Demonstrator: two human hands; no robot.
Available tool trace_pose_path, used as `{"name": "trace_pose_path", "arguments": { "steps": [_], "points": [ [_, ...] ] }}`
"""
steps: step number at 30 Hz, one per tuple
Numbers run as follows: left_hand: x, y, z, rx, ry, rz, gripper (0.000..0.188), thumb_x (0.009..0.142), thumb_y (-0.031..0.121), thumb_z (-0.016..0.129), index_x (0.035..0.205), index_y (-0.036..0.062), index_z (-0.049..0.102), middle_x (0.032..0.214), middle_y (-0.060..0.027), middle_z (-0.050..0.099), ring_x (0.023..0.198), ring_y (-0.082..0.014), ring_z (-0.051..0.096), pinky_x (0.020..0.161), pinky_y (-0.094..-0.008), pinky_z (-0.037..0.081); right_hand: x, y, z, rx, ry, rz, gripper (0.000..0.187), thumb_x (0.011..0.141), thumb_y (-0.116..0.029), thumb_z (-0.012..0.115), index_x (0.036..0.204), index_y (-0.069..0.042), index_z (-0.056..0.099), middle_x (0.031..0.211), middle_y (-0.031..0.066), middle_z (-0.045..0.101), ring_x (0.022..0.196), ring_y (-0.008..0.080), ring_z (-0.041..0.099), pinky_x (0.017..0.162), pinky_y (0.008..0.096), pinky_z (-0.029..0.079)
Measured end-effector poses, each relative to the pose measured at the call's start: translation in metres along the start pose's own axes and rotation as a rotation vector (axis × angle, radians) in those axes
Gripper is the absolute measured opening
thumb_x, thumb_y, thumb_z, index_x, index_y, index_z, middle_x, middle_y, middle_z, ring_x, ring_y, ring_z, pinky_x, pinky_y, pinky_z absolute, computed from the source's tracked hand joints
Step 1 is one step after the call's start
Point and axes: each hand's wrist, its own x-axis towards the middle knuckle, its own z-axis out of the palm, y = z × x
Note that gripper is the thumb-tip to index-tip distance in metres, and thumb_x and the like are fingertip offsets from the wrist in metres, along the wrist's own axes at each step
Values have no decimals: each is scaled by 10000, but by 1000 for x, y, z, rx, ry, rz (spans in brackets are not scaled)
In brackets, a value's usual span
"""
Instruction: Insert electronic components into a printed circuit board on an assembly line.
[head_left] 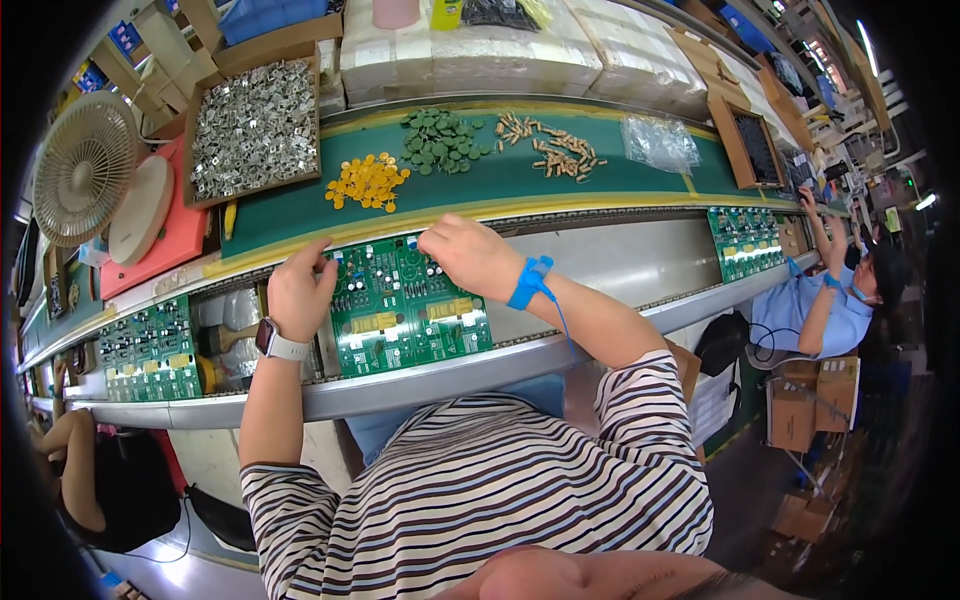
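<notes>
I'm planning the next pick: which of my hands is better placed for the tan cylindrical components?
Probably your right hand: it's at the far edge of the green circuit board, nearer the tan cylindrical components. Your left hand is at the board's left side, farther from them.

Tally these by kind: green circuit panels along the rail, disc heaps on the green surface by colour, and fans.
Green circuit panels: 3
Yellow disc heap: 1
Green disc heap: 1
Fan: 1
Total: 6
</notes>
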Motion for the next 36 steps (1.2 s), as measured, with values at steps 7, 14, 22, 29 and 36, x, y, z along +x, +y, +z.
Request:
{"name": "trace_pose_path", "arguments": {
  "steps": [7, 14, 22, 29, 36],
  "points": [
    [-1, -4, -4, -63, 140, 68, 245, 802, 125, 626, 1032, 38, 629, 769, -113, 638, 621, -203, 607, 576, -300, 480, -42, -60, -96, 75, 252, 121, 187, 742, -7, 627, 920, -8, 570, 887, 112, 606, 826, 285, 578, 747, 341, 474],
    [-9, 21, -1, -70, 124, 219, 238, 798, 137, 624, 1021, 54, 633, 775, -89, 634, 579, -186, 564, 565, -293, 470, -207, -110, -78, 1217, 523, 839, 100, 829, -14, 546, 929, -11, 557, 870, 97, 603, 735, 164, 563, 691, 269, 463],
    [-37, 49, -27, -25, -23, 219, 263, 784, 206, 625, 1000, 57, 634, 810, -102, 646, 636, -248, 600, 610, -345, 485, -252, -148, -219, 1151, 1001, 326, 159, 887, -186, 531, 972, -59, 486, 789, 26, 445, 692, 117, 414, 651, 271, 375],
    [-37, 19, -68, 122, 62, 197, 233, 782, 162, 616, 972, 27, 630, 851, -114, 612, 706, -250, 611, 647, -339, 490, -113, -45, -357, 746, 792, 312, 194, 902, -123, 510, 1065, -25, 545, 873, 33, 563, 741, 87, 492, 690, 228, 425],
    [38, -59, -84, 264, 234, 128, 236, 782, 155, 596, 984, 37, 627, 964, -171, 597, 908, -311, 588, 812, -397, 476, 59, 53, -139, 677, 198, 592, 196, 819, -167, 614, 983, -61, 609, 807, 10, 622, 685, 95, 574, 622, 231, 464]
  ]
}}
